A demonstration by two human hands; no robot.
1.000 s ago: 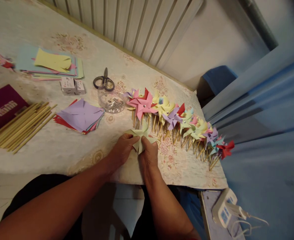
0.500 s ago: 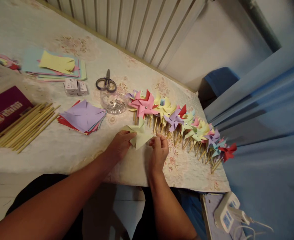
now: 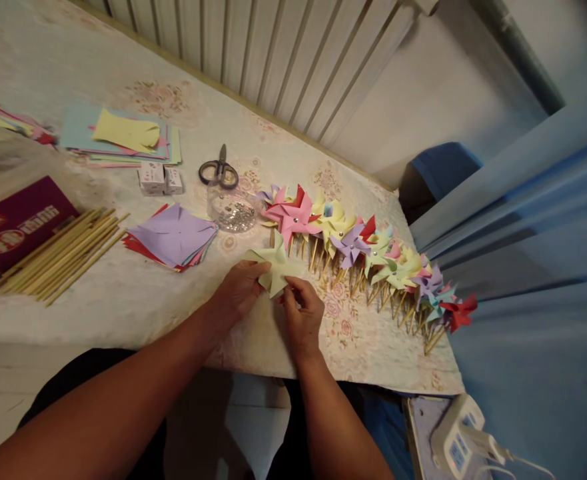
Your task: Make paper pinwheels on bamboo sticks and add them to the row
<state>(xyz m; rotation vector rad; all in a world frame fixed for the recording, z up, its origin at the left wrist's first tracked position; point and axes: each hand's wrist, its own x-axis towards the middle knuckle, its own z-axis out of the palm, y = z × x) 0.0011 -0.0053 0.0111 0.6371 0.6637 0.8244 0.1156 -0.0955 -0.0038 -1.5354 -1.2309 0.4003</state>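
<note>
My left hand [image 3: 238, 293] and my right hand [image 3: 300, 313] both hold a pale green folded paper pinwheel [image 3: 273, 265] just above the table's front edge. The left hand's fingers pinch its left side; the right hand's fingertips pinch its lower right corner. Right behind it lies a long row of finished pinwheels on sticks [image 3: 368, 250], in pink, yellow, purple, green and red, running off to the right.
A stack of cut paper squares [image 3: 173, 237], purple on top, lies left of my hands. Wooden sticks [image 3: 58, 257], a maroon box [image 3: 13, 227], scissors [image 3: 218, 170], a clear dish of pins [image 3: 233, 213], two small boxes [image 3: 160, 179] and paper sheets [image 3: 123, 137] lie on the table. A power strip [image 3: 458, 443] sits at lower right.
My right hand let go of the pinwheel's centre, moved out to the right, then came back to pinch its lower right corner. The left hand kept its hold.
</note>
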